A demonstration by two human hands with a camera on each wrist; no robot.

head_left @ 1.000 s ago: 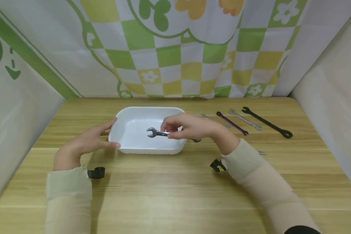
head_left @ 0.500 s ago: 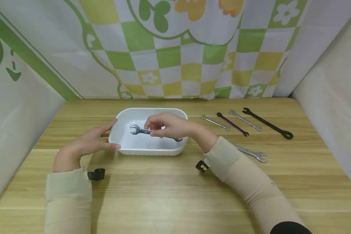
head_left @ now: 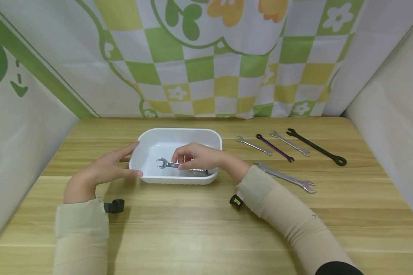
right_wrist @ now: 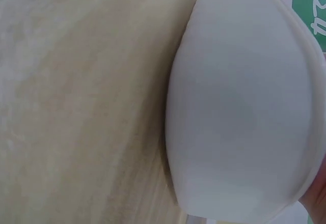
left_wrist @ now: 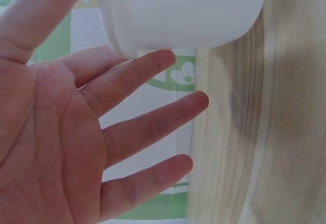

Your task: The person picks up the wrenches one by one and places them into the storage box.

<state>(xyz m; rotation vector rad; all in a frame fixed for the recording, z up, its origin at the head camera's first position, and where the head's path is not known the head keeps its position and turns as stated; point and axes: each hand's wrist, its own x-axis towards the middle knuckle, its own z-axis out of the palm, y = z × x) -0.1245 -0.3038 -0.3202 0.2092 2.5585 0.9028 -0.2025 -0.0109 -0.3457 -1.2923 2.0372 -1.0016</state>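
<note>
1. Fingers [head_left: 181, 150] of the right hand [head_left: 201, 156] pinch a silver wrench [head_left: 172, 164] inside the white tray [head_left: 175, 180].
2. The left hand [head_left: 104, 167], fingers spread, touches the tray's left end.
3. Right of the tray lie a small wrench [head_left: 254, 145], a purple wrench [head_left: 275, 148], a slim wrench [head_left: 290, 143], a black wrench [head_left: 315, 147] and a large wrench [head_left: 284, 176].

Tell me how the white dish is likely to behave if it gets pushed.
The white dish would probably slide rather than tip, since it looks low and broad on the table. It shows no bend where the left hand touches it, so it is likely stiff. Its smooth surface may be a little slippery.
</note>
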